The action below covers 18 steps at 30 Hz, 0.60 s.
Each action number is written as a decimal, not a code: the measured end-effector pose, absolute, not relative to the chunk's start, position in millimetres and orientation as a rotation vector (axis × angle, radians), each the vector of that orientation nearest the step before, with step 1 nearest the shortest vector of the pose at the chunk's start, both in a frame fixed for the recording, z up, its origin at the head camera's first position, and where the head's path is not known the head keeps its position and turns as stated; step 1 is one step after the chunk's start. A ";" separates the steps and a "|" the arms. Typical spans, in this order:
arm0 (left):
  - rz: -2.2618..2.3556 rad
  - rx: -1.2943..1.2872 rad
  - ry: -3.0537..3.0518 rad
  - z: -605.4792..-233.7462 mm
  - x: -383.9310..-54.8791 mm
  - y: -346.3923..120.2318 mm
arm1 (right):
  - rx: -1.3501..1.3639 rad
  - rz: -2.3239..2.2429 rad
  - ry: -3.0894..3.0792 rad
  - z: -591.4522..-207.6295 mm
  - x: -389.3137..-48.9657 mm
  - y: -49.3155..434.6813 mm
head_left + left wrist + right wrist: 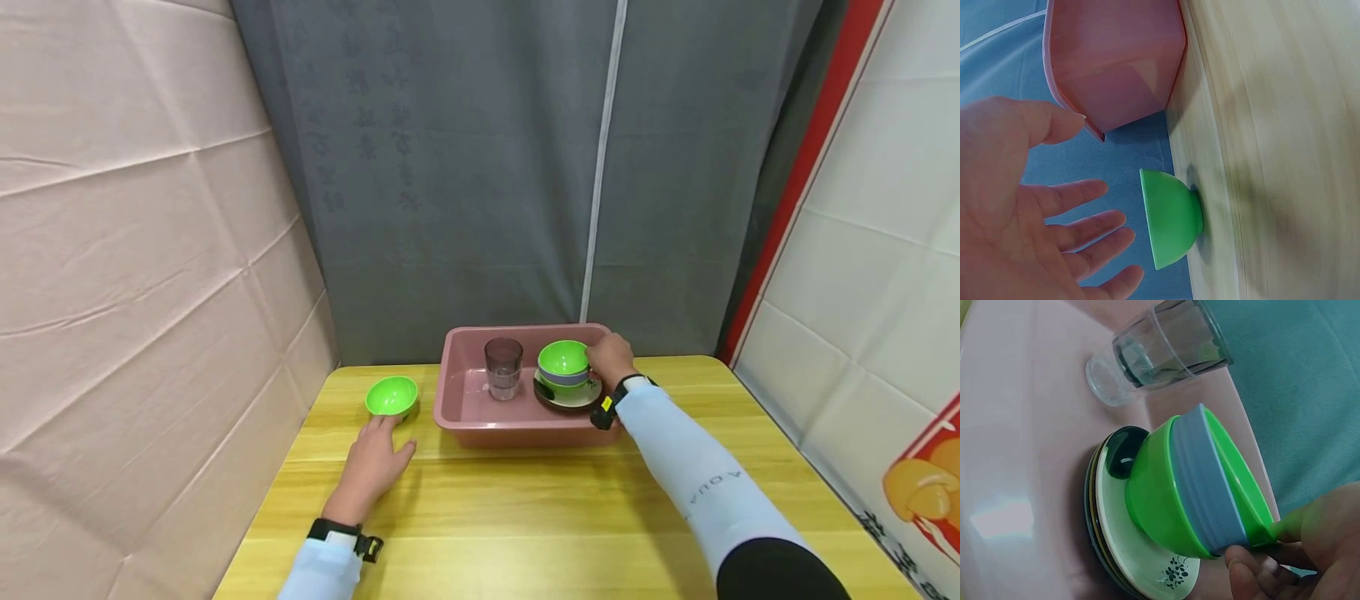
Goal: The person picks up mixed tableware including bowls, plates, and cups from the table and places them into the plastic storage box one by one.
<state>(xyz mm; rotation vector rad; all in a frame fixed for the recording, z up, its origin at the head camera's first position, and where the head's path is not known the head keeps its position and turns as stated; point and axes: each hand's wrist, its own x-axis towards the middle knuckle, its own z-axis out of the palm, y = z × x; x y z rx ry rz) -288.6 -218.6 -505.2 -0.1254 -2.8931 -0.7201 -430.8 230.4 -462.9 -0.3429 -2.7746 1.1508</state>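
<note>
My right hand (611, 360) is at the right side of a pink basin (517, 435), its thumb and fingers pinching the rim of the top green bowl (1244, 481). That bowl sits nested in a grey-blue bowl (1200, 481), over another green bowl (1150, 494). Beneath the stack lie several plates (1116, 540), the uppermost white with a dark flower pattern. On the table to the left, a lone green bowl (392, 396) stands upright. My left hand (372, 462) reaches toward its near side, fingers spread and holding nothing; a gap to the bowl shows in the left wrist view.
Inside the basin, a clear glass with a dark upper part (503, 367) stands left of the bowls. A dark glossy rounded piece (1125, 450) lies on the plate edge. The wooden table (517, 517) ends at a grey curtain (465, 208) behind the basin.
</note>
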 end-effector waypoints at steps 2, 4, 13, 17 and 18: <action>-0.722 -0.122 -2.893 -505.4 -288.8 -219.3 | -0.332 1.113 -2.775 -463.6 -430.8 229.2; -0.726 -0.115 -2.898 -505.5 -289.0 -219.9 | -0.314 1.056 -2.783 -464.3 -431.0 228.6; -0.720 -0.128 -2.903 -502.3 -290.0 -221.6 | -0.315 1.071 -2.802 -463.6 -426.9 229.9; -0.723 -0.131 -2.911 -501.1 -290.8 -224.1 | -0.269 1.183 -2.818 -455.3 -421.0 233.3; -0.723 -0.132 -2.913 -500.8 -291.3 -224.7 | -0.259 1.212 -2.826 -451.9 -418.6 234.1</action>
